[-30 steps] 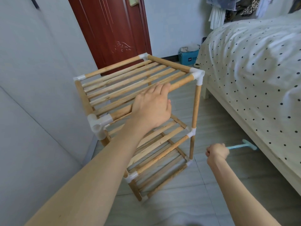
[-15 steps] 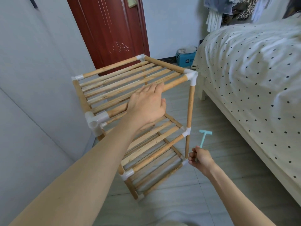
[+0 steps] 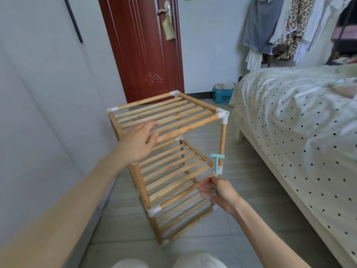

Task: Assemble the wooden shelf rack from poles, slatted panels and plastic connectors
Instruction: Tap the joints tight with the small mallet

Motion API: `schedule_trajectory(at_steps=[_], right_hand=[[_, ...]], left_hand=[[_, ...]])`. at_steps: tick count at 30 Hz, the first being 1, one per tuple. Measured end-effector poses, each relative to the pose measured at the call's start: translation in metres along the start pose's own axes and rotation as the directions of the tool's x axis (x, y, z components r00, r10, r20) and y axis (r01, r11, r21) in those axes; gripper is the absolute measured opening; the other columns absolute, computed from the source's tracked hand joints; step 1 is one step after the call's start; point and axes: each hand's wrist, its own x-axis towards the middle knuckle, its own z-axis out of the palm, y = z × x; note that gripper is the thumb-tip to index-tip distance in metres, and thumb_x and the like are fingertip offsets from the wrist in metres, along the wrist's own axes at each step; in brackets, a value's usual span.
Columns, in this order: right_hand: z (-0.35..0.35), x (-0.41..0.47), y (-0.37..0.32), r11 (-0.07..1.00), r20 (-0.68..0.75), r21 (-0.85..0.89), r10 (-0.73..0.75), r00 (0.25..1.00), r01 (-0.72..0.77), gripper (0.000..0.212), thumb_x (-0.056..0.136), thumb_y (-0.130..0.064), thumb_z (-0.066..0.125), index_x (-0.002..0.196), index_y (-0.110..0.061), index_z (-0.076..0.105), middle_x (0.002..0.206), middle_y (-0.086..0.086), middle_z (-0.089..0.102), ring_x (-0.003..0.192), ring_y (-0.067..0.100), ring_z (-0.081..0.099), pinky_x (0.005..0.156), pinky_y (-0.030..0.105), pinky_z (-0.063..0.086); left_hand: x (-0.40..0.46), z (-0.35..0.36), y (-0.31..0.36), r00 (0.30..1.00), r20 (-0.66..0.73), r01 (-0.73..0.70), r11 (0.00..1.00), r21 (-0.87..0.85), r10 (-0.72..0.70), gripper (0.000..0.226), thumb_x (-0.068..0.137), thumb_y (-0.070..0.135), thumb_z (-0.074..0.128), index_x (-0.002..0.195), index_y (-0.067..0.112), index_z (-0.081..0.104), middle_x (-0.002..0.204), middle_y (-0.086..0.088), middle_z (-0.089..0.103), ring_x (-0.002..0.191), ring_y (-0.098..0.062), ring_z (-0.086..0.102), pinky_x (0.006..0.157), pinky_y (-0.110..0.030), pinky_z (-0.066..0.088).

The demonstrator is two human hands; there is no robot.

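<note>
Three-tier wooden shelf rack of round poles, slatted panels and white plastic connectors (image 3: 170,161) stands upright on the grey tiled floor (image 3: 251,190), between the pale wall on the left and the bed with dotted white cover (image 3: 289,122) on the right. Left hand (image 3: 138,141) hovers over the near-left corner of the top tier, fingers straight and spread, grip apart, clasping nothing; contact with the slats cannot be told through blur. Under it the near-left upright pole (image 3: 138,182) shows a bare top end; whether a connector sits there is hidden by the hand. Right hand (image 3: 217,191) pinches the handle of a small light-blue T-headed plastic mallet (image 3: 217,163), grip clamped on it, head up, handle near vertical, just in front of the near-right pole at the middle-tier connector. Judgement: the unfinished corner lies up and left of the mallet; left hand is nearer it, so a cross-reach strike is needed.
</note>
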Motion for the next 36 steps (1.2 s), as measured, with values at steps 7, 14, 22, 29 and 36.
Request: schedule_trajectory(at_steps=[7,14,22,29,36], right_hand=[[0.085,-0.021,-0.055,0.941,0.189,0.339,-0.064,0.98,-0.004,0.041,0.105,-0.023,0.023,0.124,0.006,0.044,0.125,0.027,0.054,0.118,0.039,0.053,0.096,0.046,0.043],[0.101,-0.027,-0.102,0.888,0.141,0.459,-0.082,0.987,0.009,0.04,0.103,-0.018,0.026,0.13,0.007,0.043,0.129,0.028,0.051,0.118,0.039,0.052,0.102,0.047,0.042],[0.006,-0.008,-0.098,0.85,-0.209,0.415,-0.258,0.943,0.324,0.035,0.104,-0.017,0.021,0.123,0.004,0.043,0.125,0.024,0.052,0.116,0.035,0.053,0.093,0.041,0.046],[-0.09,-0.016,0.031,0.989,-0.434,-0.107,-0.137,0.891,0.099,0.023,0.1,-0.011,0.028,0.095,-0.005,0.049,0.052,0.0,0.035,0.04,0.011,0.031,0.038,0.021,0.029],[-0.116,-0.01,0.046,0.982,-0.638,0.035,-0.122,0.76,0.187,0.03,0.101,-0.01,0.024,0.074,-0.015,0.036,0.054,0.002,0.024,0.029,0.007,0.025,0.031,0.011,0.02]], left_hand=[[-0.036,0.009,-0.038,0.995,0.097,0.035,0.998,-0.052,-0.03,0.039,0.098,0.038,0.026,0.113,0.017,0.055,0.136,-0.001,0.046,0.143,-0.02,0.014,0.111,-0.028,0.005],[-0.023,0.015,0.011,0.99,0.139,-0.005,0.984,0.18,-0.02,0.047,0.1,0.039,0.02,0.128,0.012,0.047,0.133,-0.009,0.049,0.133,-0.03,0.033,0.111,-0.045,0.02],[0.01,0.056,0.106,0.948,0.249,-0.194,0.98,-0.041,0.198,0.057,0.101,0.043,0.011,0.149,0.019,-0.008,0.158,0.003,-0.009,0.143,-0.012,-0.013,0.111,-0.031,-0.014],[0.011,0.063,0.06,0.985,0.073,-0.172,0.942,0.287,0.158,0.056,0.102,0.035,0.019,0.149,0.02,-0.006,0.158,0.001,-0.006,0.145,-0.014,-0.007,0.114,-0.033,-0.014],[0.016,0.072,0.065,0.988,0.007,-0.148,0.956,0.252,0.151,0.058,0.099,0.029,0.029,0.151,0.02,0.004,0.159,0.002,0.004,0.146,-0.015,0.001,0.115,-0.033,-0.011]])
